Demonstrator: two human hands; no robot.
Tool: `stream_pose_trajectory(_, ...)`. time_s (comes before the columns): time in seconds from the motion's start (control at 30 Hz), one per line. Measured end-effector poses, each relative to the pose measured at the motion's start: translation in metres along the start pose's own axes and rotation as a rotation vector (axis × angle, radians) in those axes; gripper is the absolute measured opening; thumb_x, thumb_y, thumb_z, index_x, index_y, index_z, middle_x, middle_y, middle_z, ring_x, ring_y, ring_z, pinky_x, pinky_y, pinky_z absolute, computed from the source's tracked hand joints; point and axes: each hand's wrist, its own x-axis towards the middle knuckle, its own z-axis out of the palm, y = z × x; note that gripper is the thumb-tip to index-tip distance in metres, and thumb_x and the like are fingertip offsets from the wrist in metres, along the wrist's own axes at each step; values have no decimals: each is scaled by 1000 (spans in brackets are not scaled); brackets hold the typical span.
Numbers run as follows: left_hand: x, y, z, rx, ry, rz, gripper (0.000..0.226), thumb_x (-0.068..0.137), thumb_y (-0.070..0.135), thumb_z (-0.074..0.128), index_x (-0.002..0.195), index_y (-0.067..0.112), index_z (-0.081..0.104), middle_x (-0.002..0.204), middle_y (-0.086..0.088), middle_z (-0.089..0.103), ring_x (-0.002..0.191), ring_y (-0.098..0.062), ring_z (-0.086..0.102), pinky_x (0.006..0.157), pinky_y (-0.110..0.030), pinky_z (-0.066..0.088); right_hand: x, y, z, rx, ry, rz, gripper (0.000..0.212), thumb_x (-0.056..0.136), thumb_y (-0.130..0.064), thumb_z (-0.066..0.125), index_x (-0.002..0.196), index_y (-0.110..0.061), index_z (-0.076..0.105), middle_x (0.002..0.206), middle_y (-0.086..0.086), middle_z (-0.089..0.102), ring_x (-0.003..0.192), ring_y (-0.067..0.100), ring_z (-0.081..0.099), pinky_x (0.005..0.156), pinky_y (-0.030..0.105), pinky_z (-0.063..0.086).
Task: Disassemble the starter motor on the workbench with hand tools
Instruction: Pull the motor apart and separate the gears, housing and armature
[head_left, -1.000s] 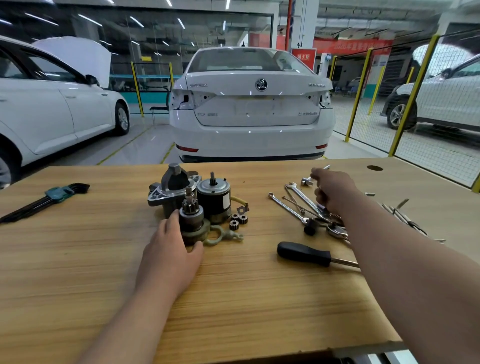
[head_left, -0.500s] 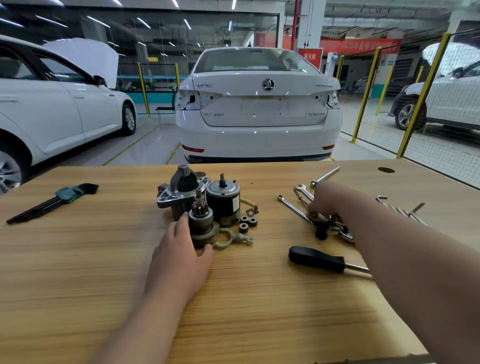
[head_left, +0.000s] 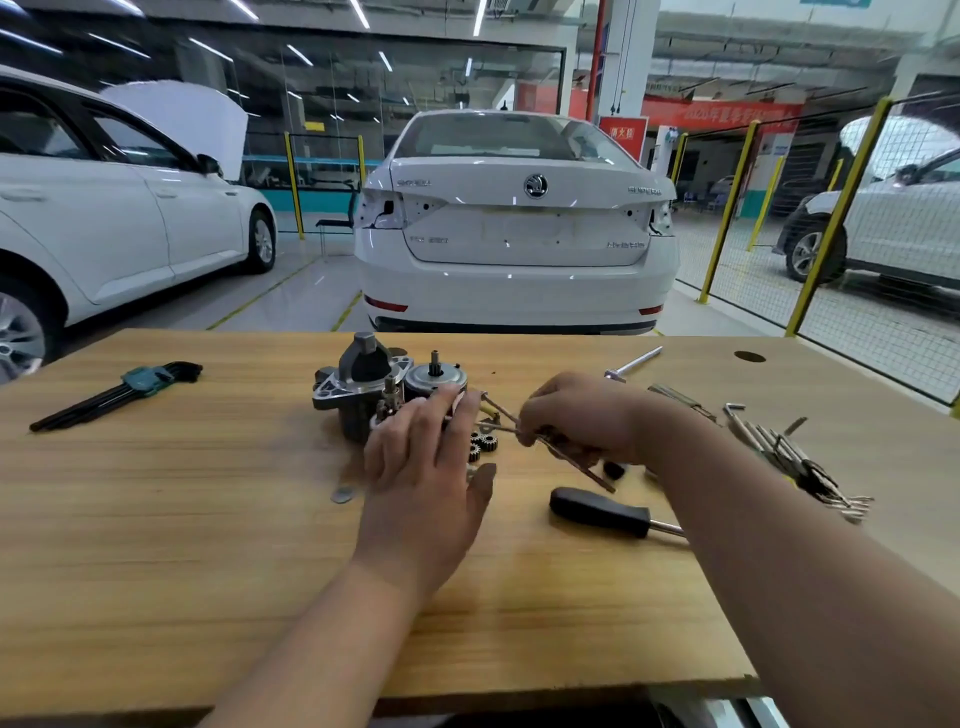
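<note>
— Starter motor first: where do we have it?

— In pieces, at the far middle of our workbench. The aluminium nose housing stands on the left. The round motor body is just beside it on the right, with its short shaft pointing up.

— And the loose bits?

— A few small pinion gears lie clustered in front of the motor body, between our two hands. A flat washer lies on the wood just left of our left hand.

— What do we say of that hand?

— It reaches over the parts, back up, fingers straight and close together, thumb spread out to the side. Its fingertips lie over the front of the motor body. The blur keeps us from telling whether they touch it.

— And our right hand?

— It is curled into a fist round a couple of slim spanners. They stick out of the fist both ways, and their far ends point toward our left fingertips. They are smeared, so we cannot read their heads.

— What else do we see on the bench?

— A black-handled screwdriver lies near our right forearm, which hides its shaft. A set of hex keys lies well apart at the left. A bunch of thin metal tools lies at the right. A white car stands beyond the bench.
</note>
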Motion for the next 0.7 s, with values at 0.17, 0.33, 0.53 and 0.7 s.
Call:
stream_pose_trajectory(0.17, 2, 16, -7, -199, -194, -134, 37, 99, 31, 45, 131, 14, 52, 107, -5, 67, 97, -28, 60, 81, -38, 45, -10, 16, 25, 515, -208, -4, 27, 85, -23, 54, 60, -16, 58, 52, -4, 44, 43, 10, 34, 37, 21, 26)
stream_pose_trajectory(0.33, -2, 16, -7, -449, -206, -531, 23, 99, 41, 37, 107, 29, 55, 84, 7, 63, 85, -19, 61, 66, -35, 46, 4, 18, 50, 1092, -52, 1, 28, 93, -21, 44, 66, -17, 52, 51, -6, 34, 40, 9, 27, 33, 20, 21)
stream_pose_trajectory(0.53, 12, 26, -12, -1142, -410, -1195, 45, 96, 57, 37, 100, 19, 62, 70, -1, 53, 51, -13, 44, 41, -24, 31, 6, 0, 91, 523, 241, -103, 23, 94, -28, 59, 75, -21, 69, 44, -11, 50, 40, 7, 42, 39, 19, 30)
stream_pose_trajectory(0.7, 4, 0, -25, -1192, -416, -1224, 30, 100, 38, 41, 92, 19, 62, 54, 6, 44, 42, -9, 36, 37, -21, 25, 0, -12, 100, 287, 287, -206, 24, 97, -29, 54, 81, -23, 71, 55, -8, 63, 49, 2, 48, 50, 23, 37)
